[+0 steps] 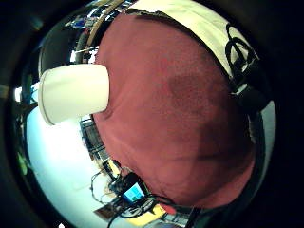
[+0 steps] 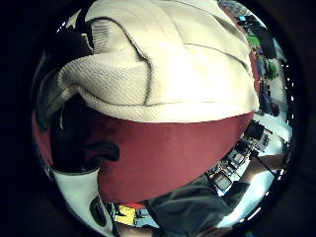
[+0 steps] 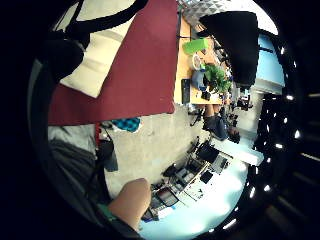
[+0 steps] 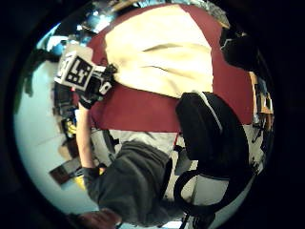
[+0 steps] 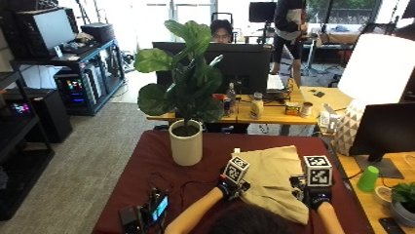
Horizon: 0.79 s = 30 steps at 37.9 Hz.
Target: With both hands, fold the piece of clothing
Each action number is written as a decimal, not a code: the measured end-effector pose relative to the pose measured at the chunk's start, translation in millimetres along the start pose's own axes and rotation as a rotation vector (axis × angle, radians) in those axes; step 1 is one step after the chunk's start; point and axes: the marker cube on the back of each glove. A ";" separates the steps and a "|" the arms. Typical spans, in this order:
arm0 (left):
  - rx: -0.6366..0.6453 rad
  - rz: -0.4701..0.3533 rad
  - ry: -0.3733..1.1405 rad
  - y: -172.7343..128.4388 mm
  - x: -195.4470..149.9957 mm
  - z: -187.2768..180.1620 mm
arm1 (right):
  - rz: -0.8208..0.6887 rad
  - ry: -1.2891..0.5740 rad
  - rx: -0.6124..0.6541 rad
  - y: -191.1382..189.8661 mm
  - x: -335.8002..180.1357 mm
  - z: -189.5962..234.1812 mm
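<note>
Beige garment (image 5: 275,180): lies folded on dark red tablecloth (image 5: 149,165), near edge hidden by person's head. Left hand (image 5: 231,187) at its left edge, right hand (image 5: 313,192) at its right edge; fingers of both hidden, grip cannot be told. White pot (image 5: 186,144), holding a leafy plant (image 5: 185,83), stands beside

Garment (image 5: 275,179) between both hands: beige cloth, matt, finely ribbed weave close to left palm. Table cover (image 5: 152,165) under hands: dark red cloth, matt, slightly fuzzy. Pot (image 5: 187,143) beyond left hand: white, smooth, faint sheen.
</note>
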 end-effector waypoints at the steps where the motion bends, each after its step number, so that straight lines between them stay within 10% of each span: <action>1: -0.006 -0.003 -0.007 -0.6 -0.9 -2.9 | 0.002 -0.001 0.001 -1.5 1.0 0.9; 30: 0.144 -0.097 -0.140 -37.9 -16.2 -126.7 | -0.099 -0.037 -0.080 -48.2 -25.2 48.6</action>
